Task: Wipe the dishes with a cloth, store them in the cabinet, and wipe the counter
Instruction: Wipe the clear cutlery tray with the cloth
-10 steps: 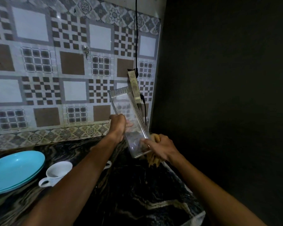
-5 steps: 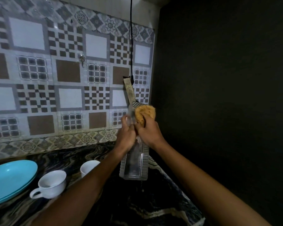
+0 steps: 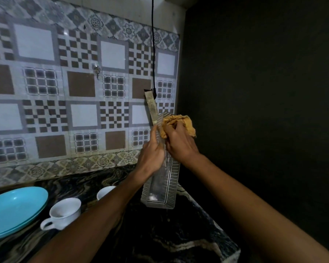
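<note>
Clear plastic tray (image 3: 160, 188) held upright above the dark tabletop (image 3: 160, 234), left hand (image 3: 152, 154) gripping its edge. Right hand (image 3: 179, 143) clutches an orange cloth (image 3: 186, 123) against the tray's top end. Blue plates (image 3: 13, 211) and two white cups (image 3: 65, 213) sit on the left.

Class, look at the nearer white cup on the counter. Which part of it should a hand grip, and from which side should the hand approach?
Grip the handle of the white cup. It stands upright on the dark counter with its loop handle sticking out to the lower left, toward the blue plates, so probably come from that side and hook the fingers through. The left forearm lies close on the cup's right, which crowds that side.
</note>
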Demonstrator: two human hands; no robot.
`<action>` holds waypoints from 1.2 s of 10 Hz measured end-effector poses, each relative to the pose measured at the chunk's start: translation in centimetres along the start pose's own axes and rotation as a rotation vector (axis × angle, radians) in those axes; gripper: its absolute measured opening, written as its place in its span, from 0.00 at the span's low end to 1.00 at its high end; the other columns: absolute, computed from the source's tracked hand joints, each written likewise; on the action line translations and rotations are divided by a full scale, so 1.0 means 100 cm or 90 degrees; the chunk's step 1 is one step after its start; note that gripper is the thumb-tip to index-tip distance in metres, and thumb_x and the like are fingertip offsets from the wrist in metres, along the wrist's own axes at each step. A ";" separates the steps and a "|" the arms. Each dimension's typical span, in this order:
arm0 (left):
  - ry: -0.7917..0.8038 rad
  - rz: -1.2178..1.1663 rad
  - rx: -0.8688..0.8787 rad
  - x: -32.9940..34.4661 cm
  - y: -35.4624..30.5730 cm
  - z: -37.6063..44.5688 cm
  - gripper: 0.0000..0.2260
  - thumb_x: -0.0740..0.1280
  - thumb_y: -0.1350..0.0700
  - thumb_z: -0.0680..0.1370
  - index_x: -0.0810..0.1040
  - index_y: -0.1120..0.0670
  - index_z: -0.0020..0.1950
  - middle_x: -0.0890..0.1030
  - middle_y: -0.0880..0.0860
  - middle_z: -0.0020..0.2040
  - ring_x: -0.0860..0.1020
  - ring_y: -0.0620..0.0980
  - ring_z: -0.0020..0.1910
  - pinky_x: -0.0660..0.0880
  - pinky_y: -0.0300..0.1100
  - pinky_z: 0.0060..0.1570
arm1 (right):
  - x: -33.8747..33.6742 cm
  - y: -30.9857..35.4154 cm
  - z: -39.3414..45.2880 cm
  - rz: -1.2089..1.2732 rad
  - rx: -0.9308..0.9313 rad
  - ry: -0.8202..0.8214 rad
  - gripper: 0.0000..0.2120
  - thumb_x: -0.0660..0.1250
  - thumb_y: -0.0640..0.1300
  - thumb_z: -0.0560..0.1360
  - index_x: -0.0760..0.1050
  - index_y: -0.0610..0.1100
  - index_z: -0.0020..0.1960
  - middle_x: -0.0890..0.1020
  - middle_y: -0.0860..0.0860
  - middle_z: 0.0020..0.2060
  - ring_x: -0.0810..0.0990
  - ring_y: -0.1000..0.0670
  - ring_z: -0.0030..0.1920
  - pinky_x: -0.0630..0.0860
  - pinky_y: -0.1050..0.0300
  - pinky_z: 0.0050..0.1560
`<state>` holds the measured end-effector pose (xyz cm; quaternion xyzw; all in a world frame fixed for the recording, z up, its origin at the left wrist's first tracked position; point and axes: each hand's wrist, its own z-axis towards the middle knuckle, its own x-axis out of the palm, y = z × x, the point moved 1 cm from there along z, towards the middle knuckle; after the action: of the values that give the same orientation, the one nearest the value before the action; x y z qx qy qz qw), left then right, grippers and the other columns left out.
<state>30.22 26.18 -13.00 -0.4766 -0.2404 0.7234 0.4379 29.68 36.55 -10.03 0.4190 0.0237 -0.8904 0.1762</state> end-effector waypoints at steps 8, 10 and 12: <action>-0.089 -0.007 -0.052 0.013 0.019 0.010 0.21 0.53 0.60 0.80 0.59 0.45 0.72 0.78 0.59 0.38 0.75 0.57 0.31 0.72 0.47 0.27 | 0.001 0.014 -0.027 -0.066 0.025 0.316 0.16 0.70 0.47 0.72 0.76 0.44 0.57 0.77 0.45 0.56 0.76 0.44 0.56 0.74 0.51 0.57; -0.164 -0.010 -0.073 0.012 0.032 0.023 0.22 0.52 0.58 0.80 0.56 0.45 0.74 0.78 0.59 0.39 0.73 0.54 0.30 0.70 0.47 0.28 | 0.052 0.017 -0.070 -0.005 0.011 0.487 0.15 0.65 0.41 0.76 0.75 0.40 0.61 0.77 0.41 0.59 0.76 0.40 0.60 0.73 0.46 0.60; -0.179 -0.068 -0.110 0.013 0.036 0.021 0.22 0.52 0.56 0.80 0.56 0.44 0.73 0.79 0.58 0.46 0.76 0.57 0.38 0.75 0.50 0.38 | 0.044 0.021 -0.061 0.187 0.061 0.413 0.14 0.64 0.35 0.76 0.75 0.36 0.61 0.78 0.38 0.58 0.76 0.40 0.58 0.72 0.50 0.61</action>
<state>26.64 25.65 -15.53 -0.3931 -0.3854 0.7352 0.3956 32.29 34.49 -17.12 0.6865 -0.0237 -0.6764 0.2658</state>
